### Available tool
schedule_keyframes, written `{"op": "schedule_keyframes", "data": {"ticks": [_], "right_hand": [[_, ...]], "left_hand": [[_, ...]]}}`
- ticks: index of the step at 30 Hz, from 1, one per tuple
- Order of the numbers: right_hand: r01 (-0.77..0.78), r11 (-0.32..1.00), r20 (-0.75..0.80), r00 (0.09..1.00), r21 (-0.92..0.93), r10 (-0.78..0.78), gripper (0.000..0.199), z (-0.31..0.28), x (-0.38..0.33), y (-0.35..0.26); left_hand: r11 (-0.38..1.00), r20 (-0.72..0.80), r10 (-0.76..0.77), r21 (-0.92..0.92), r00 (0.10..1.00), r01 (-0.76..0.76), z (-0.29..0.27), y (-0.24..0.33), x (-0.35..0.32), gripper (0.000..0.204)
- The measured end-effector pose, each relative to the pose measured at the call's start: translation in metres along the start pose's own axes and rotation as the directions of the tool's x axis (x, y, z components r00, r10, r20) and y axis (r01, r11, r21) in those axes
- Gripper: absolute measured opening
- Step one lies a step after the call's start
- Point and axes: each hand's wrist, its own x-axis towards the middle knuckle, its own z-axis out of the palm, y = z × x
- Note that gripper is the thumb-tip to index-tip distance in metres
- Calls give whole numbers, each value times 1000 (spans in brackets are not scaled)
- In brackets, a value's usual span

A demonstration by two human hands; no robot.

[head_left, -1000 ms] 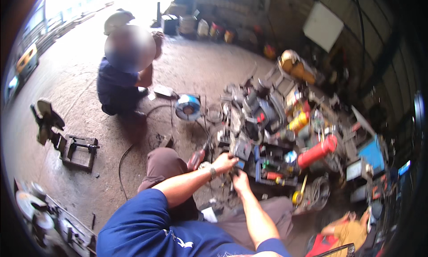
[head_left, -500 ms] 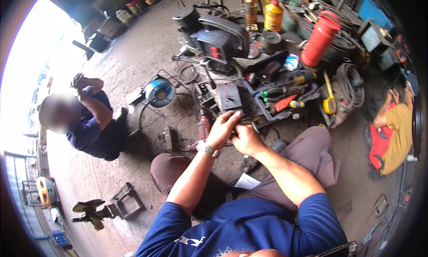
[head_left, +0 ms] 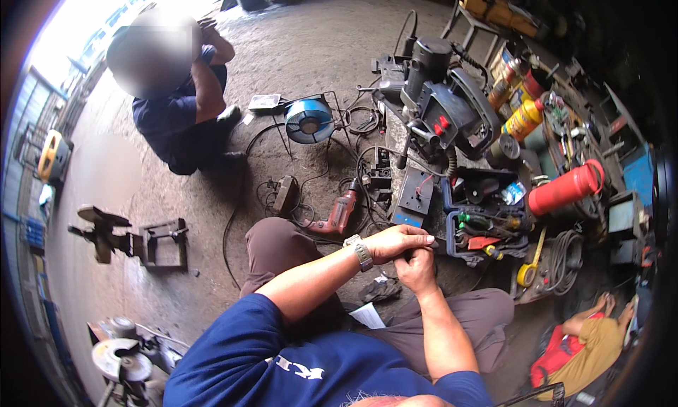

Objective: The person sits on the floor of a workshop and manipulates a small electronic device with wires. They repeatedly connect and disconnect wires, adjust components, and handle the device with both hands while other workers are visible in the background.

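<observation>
My left hand (head_left: 394,243), with a metal watch (head_left: 362,254) on its wrist, reaches across and its fingertips rest on top of my right hand (head_left: 418,270). The right one is curled with its thumb toward the left fingers. Both sets of fingers are closed together; whatever may be between them is hidden. Just beyond the hands lies a grey metal block (head_left: 415,190) with a blue end. To their right is an open blue toolbox (head_left: 458,250) with screwdrivers and other hand tools. A red corded drill (head_left: 340,210) lies on the floor at the left.
A large magnetic drill (head_left: 459,114) stands beyond the block. Near it are a blue cable reel (head_left: 309,121), a yellow bottle (head_left: 522,121), a red cylinder (head_left: 565,188) and a tape measure (head_left: 527,274). One person (head_left: 173,128) squats at left; another (head_left: 583,350) sits at lower right.
The view has turned, so the tools appear farther right and lower, and a cutting machine shows at lower left. My left hand now lies more across the right; the hands remain together.
</observation>
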Motion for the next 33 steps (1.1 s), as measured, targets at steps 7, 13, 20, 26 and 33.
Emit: {"op": "schedule_keyframes", "data": {"ticks": [7, 13, 20, 26, 33], "right_hand": [[140, 976, 14, 990, -166, -140, 13, -1, -1, -5], [101, 995, 66, 993, 6, -101, 18, 5, -12, -3], [-192, 951, -259, 932, 243, 254, 24, -12, 11, -32], [-16, 732, -540, 664, 681, 517, 23, -225, 54, -30], [-251, 884, -838, 297, 394, 458, 22, -517, -34, -20]], "left_hand": [[992, -29, 82, -94, 996, -85, 3, 0, -2, 37], [972, -54, 110, 213, 992, -97, 12, 11, -28, 45], [896, -356, 310, 419, 882, -146, -5, 11, -41, 61], [912, -561, 367, 374, 742, -168, -31, 18, -34, 52], [910, -681, 406, 365, 610, -198, -30, 22, 7, 47]]}}
